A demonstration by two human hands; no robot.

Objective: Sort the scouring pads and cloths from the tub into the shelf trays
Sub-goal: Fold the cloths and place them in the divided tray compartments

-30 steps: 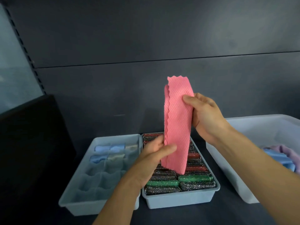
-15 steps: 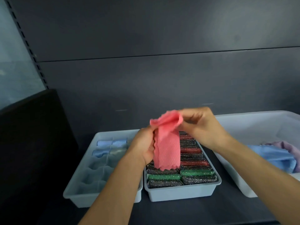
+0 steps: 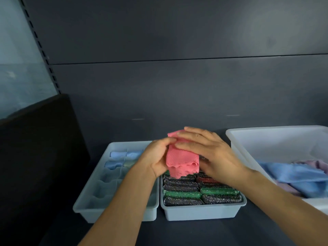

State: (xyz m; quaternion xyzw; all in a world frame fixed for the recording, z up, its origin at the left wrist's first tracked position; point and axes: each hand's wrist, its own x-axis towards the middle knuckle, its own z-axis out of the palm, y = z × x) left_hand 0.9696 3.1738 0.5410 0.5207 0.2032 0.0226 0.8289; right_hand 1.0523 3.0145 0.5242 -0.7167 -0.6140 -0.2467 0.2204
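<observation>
A pink waffle cloth (image 3: 181,161) is folded into a small bundle between both hands, above the two trays. My left hand (image 3: 156,157) grips its left side with curled fingers. My right hand (image 3: 205,150) lies over the top of it with straight fingers. Under them the right tray (image 3: 204,213) holds rows of glittery grey, green and red scouring pads (image 3: 200,194). The left divided tray (image 3: 88,199) has a few rolled blue cloths (image 3: 124,155) in its far cells. The white tub (image 3: 276,137) at the right holds blue and lilac cloths (image 3: 298,176).
Both trays and the tub stand on a dark shelf with a grey back panel. A black panel (image 3: 40,153) rises at the left. A slotted shelf upright (image 3: 42,50) runs up the left side.
The pink cloth hung long and upright between the hands; it has been folded down into a compact bundle and lowered towards the trays. My right hand has moved on top of it.
</observation>
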